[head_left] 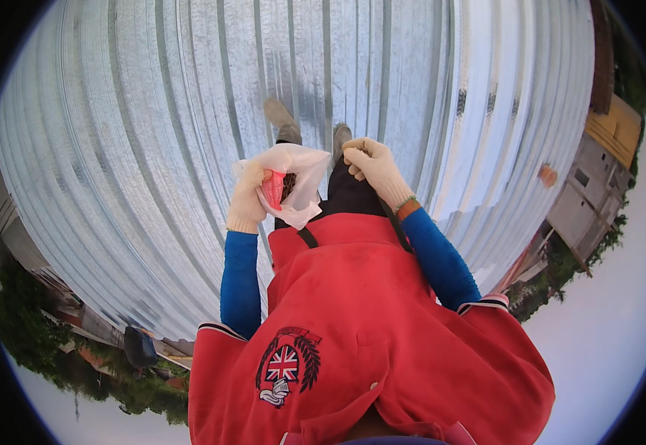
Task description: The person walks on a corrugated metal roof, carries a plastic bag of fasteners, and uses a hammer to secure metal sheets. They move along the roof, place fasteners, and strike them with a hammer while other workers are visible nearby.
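Note:
My left hand (247,199), in a cream knit glove, is closed on the side of a whitish see-through plastic bag (304,163). The bag's mouth gapes upward, and a red patch shows on its near side. Small dark pieces (289,185) lie inside, too small to name. To the right of the bag, apart from it, my right hand (378,172) wears a matching glove. Its fingers are pinched together in front of my right leg, and whatever they hold, if anything, cannot be made out. Blue sleeves cover both forearms.
I stand on a ribbed, shiny sheet-metal roof (189,111), with my boots (281,119) beyond the bag. Buildings (586,185) and trees appear past the roof's right edge. More trees (26,319) and rooftops lie past its lower left edge.

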The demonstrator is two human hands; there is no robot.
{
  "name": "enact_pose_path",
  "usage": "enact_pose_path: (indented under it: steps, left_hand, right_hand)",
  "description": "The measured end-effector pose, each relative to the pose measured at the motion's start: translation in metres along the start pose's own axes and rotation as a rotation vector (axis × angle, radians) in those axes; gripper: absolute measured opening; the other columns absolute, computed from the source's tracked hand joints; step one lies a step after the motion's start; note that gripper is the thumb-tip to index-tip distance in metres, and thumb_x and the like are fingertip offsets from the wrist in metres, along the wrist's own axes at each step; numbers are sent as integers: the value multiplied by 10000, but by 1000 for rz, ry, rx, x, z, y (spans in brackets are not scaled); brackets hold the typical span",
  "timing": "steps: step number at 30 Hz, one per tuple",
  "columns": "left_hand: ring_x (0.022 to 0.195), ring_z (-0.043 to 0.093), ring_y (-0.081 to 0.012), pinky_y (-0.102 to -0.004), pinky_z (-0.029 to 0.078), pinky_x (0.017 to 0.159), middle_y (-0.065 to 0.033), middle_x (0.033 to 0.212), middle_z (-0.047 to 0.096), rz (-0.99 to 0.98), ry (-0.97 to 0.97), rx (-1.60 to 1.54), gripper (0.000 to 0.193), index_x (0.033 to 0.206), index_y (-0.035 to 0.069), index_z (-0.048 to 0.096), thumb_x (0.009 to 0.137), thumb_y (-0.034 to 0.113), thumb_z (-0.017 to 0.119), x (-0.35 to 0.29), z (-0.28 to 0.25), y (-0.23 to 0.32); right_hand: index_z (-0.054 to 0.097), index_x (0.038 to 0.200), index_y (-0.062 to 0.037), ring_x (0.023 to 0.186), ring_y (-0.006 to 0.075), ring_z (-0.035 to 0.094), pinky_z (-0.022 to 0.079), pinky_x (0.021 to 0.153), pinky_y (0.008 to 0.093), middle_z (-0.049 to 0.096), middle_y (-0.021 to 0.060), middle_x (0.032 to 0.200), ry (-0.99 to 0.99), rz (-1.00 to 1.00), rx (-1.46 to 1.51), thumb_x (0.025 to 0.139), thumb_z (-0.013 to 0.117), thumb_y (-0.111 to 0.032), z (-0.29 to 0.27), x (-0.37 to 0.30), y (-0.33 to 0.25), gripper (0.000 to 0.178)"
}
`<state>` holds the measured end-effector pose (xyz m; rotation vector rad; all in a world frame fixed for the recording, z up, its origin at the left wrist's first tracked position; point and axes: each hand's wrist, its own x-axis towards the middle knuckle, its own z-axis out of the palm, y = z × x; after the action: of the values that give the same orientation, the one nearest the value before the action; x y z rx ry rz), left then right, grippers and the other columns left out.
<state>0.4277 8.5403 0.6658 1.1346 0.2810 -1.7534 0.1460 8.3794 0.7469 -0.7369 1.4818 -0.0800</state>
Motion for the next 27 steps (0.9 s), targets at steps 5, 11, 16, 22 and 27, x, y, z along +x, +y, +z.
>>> enact_pose_path:
  steps: [5, 11, 16, 22, 27]
  left_hand:
    - [1173, 677, -222, -387, 529, 1059, -90, 1276, 718, -167, -98, 99, 448, 1330, 2, 665, 972, 269, 702, 54, 8, -32]
    - [1248, 655, -227, -386, 523, 1077, -107, 1353, 689, -267, -113, 113, 604, 1444, -16, 593, 991, 367, 705, 135, 18, -93]
    - [1273, 643, -212, -388, 513, 1088, -103, 1376, 676, -232, -81, 60, 649, 1460, -13, 577, 983, 406, 713, 229, -16, -171]
    - [1078, 682, -155, -326, 565, 920, -76, 1214, 728, -253, -16, 9, 514, 1365, -25, 641, 922, 212, 750, 303, -27, -196]
    - [1058, 690, -152, -323, 574, 903, -82, 1204, 733, -402, 77, 170, 597, 1367, 3, 648, 822, 113, 864, 321, -19, -173]
  right_hand:
    - [758, 1064, 18, 720, 132, 662, 541, 686, 315, 746, 77, 897, 173, 51, -189, 944, 691, -219, -30, 103, 77, 273]
    - [787, 1047, -13, 876, 311, 754, 581, 808, 408, 785, 178, 943, 224, -72, -724, 911, 657, -256, -81, 286, 200, 308]
    - [798, 1045, -42, 971, 369, 752, 579, 865, 438, 792, 189, 999, 182, 14, -750, 901, 655, -279, -98, 430, 247, 312]
    - [777, 1118, -89, 1090, 394, 720, 569, 942, 495, 776, 179, 1130, 216, -57, -911, 947, 645, -309, -83, 557, 302, 309]
    - [732, 1162, -65, 1085, 412, 715, 571, 932, 514, 746, 199, 1152, 389, -138, -991, 975, 687, -366, -73, 617, 336, 357]
